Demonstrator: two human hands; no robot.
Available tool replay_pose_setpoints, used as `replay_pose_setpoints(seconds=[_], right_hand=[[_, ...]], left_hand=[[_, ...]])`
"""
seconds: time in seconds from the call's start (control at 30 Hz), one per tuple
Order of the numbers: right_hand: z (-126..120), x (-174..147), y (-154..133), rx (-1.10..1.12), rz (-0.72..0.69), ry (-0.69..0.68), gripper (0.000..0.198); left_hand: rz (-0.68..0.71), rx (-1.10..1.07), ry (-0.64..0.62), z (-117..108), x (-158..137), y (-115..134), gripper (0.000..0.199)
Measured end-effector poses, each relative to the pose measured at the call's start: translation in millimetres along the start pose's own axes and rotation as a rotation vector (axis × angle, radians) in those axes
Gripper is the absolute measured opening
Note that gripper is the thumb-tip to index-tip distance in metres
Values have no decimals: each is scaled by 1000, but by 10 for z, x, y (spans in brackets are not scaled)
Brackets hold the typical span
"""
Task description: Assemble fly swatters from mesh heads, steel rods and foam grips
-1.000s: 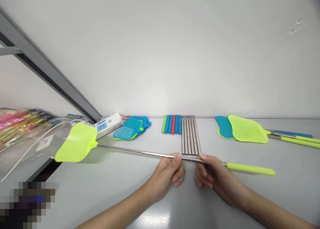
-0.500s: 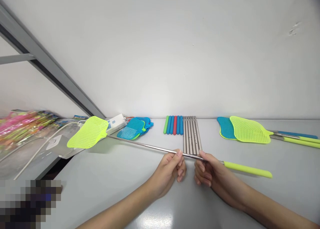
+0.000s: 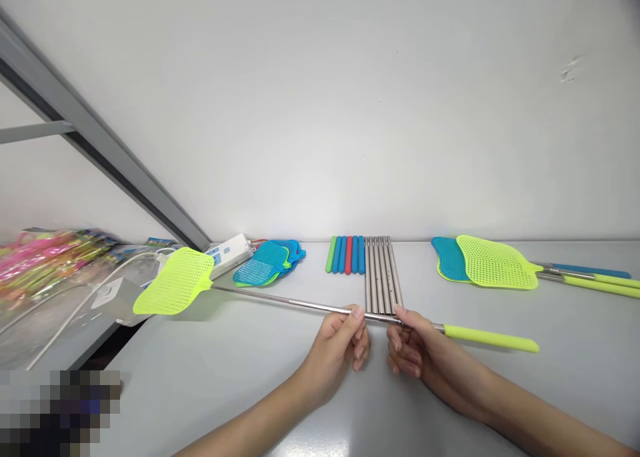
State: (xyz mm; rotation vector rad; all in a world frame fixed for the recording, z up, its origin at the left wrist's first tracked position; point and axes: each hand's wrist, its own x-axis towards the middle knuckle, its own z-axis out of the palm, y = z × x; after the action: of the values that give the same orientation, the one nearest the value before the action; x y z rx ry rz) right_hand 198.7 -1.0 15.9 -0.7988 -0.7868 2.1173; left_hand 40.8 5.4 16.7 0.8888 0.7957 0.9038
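Glossy metal rod; smooth plastic swatter head; matt handle; satiny metal tubes; smooth, glossy tabletop.

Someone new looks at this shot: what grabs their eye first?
Probably the bright yellow-green swatter head at left, on a metal shaft that crosses the foreground, held by the left hand and right hand. Next, the row of coloured grips near the wall, one red among blue and green, beside the metal tubes. Then the overlapping swatters at far right.
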Motion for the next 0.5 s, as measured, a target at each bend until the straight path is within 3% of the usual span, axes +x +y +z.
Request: replay_pose_setpoints(seconds=[0.5], right_hand=[[60, 0, -7, -93, -36, 51, 50]], left_hand=[[99, 201, 68, -4, -14, -48, 42]])
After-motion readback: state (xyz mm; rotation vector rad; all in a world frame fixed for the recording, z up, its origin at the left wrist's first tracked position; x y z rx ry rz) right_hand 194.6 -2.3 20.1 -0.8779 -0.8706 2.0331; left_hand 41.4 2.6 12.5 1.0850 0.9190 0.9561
